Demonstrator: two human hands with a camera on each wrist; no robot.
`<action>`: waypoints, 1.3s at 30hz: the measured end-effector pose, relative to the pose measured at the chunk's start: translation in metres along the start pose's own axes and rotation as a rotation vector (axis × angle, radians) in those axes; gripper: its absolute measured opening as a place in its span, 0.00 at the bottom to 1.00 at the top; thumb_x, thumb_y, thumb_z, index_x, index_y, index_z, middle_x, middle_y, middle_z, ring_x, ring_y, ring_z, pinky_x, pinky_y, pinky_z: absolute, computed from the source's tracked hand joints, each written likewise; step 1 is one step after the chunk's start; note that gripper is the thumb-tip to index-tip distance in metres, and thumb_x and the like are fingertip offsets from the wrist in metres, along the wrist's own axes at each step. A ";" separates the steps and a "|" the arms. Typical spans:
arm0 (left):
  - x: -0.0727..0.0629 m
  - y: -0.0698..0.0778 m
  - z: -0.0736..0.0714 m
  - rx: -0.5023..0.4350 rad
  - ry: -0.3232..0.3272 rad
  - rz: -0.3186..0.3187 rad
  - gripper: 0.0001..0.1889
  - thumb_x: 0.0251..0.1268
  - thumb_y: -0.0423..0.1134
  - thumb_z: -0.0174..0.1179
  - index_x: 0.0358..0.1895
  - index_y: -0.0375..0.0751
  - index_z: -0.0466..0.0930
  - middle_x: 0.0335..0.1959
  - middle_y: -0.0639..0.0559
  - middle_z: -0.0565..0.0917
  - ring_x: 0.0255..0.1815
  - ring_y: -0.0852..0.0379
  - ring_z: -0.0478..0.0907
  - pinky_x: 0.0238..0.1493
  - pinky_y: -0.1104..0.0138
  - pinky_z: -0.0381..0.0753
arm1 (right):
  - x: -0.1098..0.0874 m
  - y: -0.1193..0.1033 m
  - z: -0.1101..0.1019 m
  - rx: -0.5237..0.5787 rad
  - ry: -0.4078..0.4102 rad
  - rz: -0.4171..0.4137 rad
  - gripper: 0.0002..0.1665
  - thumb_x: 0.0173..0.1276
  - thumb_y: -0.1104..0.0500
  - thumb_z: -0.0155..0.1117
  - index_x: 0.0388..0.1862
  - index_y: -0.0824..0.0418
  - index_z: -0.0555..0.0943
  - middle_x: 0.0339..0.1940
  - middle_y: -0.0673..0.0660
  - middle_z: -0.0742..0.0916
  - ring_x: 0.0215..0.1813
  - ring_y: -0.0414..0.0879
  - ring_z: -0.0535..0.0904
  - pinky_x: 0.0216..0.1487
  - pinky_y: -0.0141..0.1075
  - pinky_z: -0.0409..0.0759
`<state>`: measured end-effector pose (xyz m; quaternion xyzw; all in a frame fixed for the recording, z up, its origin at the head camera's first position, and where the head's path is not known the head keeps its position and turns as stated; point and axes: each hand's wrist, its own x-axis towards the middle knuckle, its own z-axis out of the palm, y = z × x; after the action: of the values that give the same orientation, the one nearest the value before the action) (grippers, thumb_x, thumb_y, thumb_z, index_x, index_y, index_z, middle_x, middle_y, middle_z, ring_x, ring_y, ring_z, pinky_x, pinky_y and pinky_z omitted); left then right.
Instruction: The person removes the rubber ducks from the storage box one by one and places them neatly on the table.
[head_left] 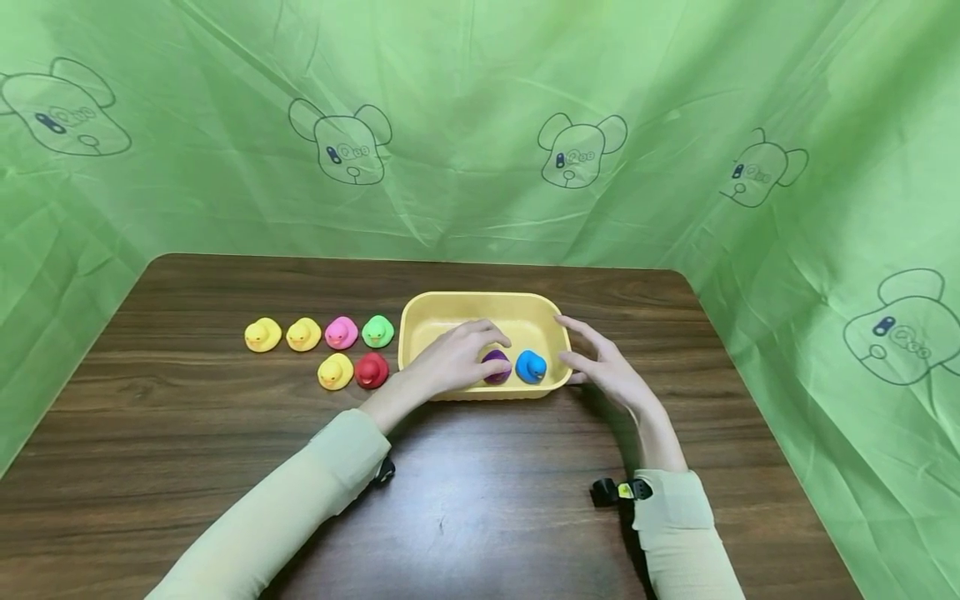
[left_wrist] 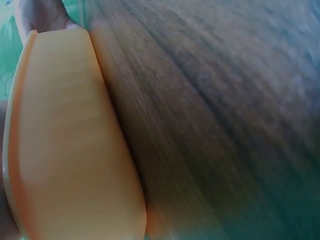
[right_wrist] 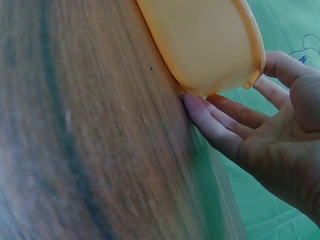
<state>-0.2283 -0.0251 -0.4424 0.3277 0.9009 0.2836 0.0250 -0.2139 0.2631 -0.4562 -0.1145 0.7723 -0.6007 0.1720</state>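
Observation:
A yellow plastic basin (head_left: 480,302) stands on the table, with a blue rubber duck (head_left: 531,367) and a purple rubber duck (head_left: 497,367) inside. My left hand (head_left: 459,357) reaches over the near rim and pinches the purple duck between thumb and fingers, partly covering it. In the left wrist view the basin's outer wall (left_wrist: 70,130) hides most of that hand. At the basin's right end is my right hand (head_left: 611,371), its spread fingers (right_wrist: 215,125) touching the outer wall and rim.
Left of the basin sit a green duck (head_left: 378,332), a pink duck (head_left: 341,333), a red duck (head_left: 371,370) and three yellow ducks (head_left: 335,372), in two rows. Green curtains (head_left: 465,208) with bear-head drawings hang around the dark wooden table (head_left: 465,517).

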 end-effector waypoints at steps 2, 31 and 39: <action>0.000 0.000 0.001 0.020 -0.007 0.000 0.18 0.71 0.50 0.65 0.56 0.44 0.86 0.57 0.51 0.85 0.63 0.51 0.81 0.68 0.57 0.79 | 0.000 0.000 0.000 0.002 0.001 0.000 0.39 0.79 0.60 0.59 0.84 0.53 0.58 0.83 0.65 0.62 0.61 0.51 0.81 0.46 0.36 0.89; 0.003 -0.005 0.007 0.020 -0.072 0.009 0.10 0.70 0.50 0.67 0.46 0.51 0.88 0.45 0.57 0.87 0.46 0.59 0.82 0.54 0.61 0.83 | 0.000 0.002 0.000 0.029 0.009 0.019 0.39 0.79 0.61 0.59 0.84 0.51 0.59 0.81 0.67 0.64 0.61 0.51 0.81 0.47 0.38 0.90; 0.003 -0.005 0.007 -0.008 -0.044 0.038 0.08 0.70 0.48 0.66 0.43 0.50 0.88 0.43 0.57 0.87 0.46 0.60 0.83 0.54 0.63 0.83 | 0.000 0.002 0.000 0.022 0.016 0.018 0.39 0.78 0.61 0.60 0.83 0.51 0.59 0.82 0.67 0.63 0.58 0.48 0.83 0.46 0.38 0.90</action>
<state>-0.2322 -0.0228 -0.4501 0.3507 0.8926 0.2804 0.0409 -0.2138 0.2633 -0.4581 -0.1011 0.7680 -0.6085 0.1724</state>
